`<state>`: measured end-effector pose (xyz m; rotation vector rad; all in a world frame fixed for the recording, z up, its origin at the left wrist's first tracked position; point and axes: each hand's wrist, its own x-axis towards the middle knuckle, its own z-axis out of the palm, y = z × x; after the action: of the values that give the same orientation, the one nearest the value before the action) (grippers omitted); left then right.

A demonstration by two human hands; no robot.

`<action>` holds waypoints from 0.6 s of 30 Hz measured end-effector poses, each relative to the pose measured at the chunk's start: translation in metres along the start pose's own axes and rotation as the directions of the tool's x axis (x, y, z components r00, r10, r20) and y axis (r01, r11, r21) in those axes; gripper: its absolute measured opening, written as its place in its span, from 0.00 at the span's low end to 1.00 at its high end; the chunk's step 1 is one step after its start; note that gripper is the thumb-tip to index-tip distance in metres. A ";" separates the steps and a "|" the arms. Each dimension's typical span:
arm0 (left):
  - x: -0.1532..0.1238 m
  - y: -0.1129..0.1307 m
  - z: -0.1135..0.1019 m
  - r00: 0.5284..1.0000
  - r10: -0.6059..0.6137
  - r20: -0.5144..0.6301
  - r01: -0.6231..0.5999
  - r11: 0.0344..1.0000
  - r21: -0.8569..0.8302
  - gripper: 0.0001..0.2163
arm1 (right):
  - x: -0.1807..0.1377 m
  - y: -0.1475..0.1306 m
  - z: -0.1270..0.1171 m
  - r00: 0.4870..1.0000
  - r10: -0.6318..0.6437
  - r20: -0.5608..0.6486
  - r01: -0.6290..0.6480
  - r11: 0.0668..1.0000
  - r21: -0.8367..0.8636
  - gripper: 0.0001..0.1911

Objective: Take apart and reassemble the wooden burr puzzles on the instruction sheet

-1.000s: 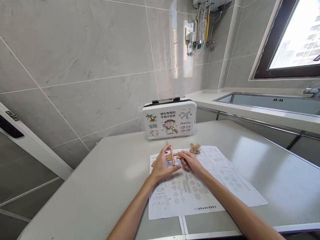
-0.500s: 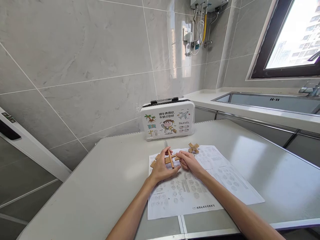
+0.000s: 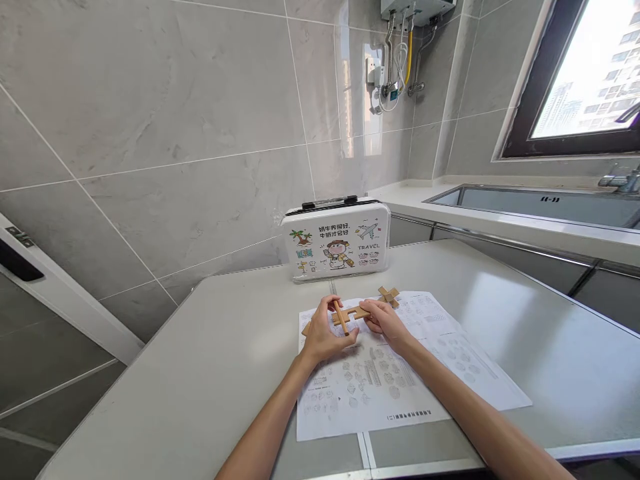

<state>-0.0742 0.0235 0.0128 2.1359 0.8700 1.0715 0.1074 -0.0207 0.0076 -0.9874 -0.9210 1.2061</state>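
My left hand is closed on a slim wooden stick, held upright-slanted between thumb and fingers. My right hand pinches the right end of a flat, notched wooden puzzle piece. The notched piece reaches left toward the stick; whether the two touch, I cannot tell. Under my left hand's far side, another wooden piece peeks out, mostly hidden. Just beyond my right hand, a cross-shaped wooden puzzle rests at the far edge of a printed sheet with small diagrams.
A white cartoon-printed case with a black handle stands at the back of the light grey table. Tiled wall rises behind it. To the right, a counter holds a sink below a window.
My right hand has shifted a little to the right, and more of the notched piece shows between my hands. My left hand keeps its hold on the stick.
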 end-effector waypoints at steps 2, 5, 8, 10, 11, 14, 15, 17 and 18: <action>0.000 0.001 -0.001 1.000 -0.006 0.017 0.006 1.000 -0.005 0.32 | 0.000 -0.002 -0.001 1.000 0.008 -0.017 -0.008 1.000 0.014 0.30; 0.000 0.002 -0.003 0.999 0.005 0.054 -0.004 1.000 -0.018 0.30 | 0.001 -0.002 -0.003 0.999 0.028 -0.035 -0.027 0.999 0.032 0.30; 0.000 0.000 -0.003 0.999 0.007 0.052 -0.006 1.000 -0.021 0.30 | 0.002 0.002 -0.003 0.999 0.040 -0.038 -0.038 0.998 0.046 0.29; 0.000 -0.003 -0.002 1.000 -0.009 0.028 0.009 1.000 -0.016 0.31 | 0.003 0.006 -0.003 0.998 0.049 -0.040 -0.047 0.998 0.052 0.29; 0.001 -0.004 -0.002 1.000 -0.019 0.016 0.020 1.000 -0.011 0.31 | 0.003 0.007 -0.003 0.998 0.052 -0.042 -0.050 0.997 0.053 0.28; 0.001 -0.007 -0.002 0.999 -0.034 0.015 0.034 0.999 -0.002 0.33 | 0.003 0.009 -0.003 0.997 0.055 -0.046 -0.053 0.997 0.049 0.28; 0.001 -0.007 -0.003 0.999 -0.027 0.032 0.027 1.000 -0.004 0.32 | 0.003 0.008 -0.004 0.997 0.055 -0.046 -0.053 0.997 0.050 0.28; 0.002 -0.006 -0.004 0.998 -0.003 0.069 0.004 1.000 -0.015 0.31 | 0.004 0.008 -0.005 0.997 0.057 -0.048 -0.054 0.997 0.054 0.27; 0.002 -0.005 -0.005 0.996 0.007 0.084 -0.005 1.000 -0.022 0.30 | 0.004 0.008 -0.005 0.997 0.059 -0.048 -0.056 0.997 0.056 0.27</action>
<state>-0.0787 0.0294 0.0125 2.1501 0.8095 0.9817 0.1104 -0.0167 -0.0015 -1.0012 -0.8209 1.2431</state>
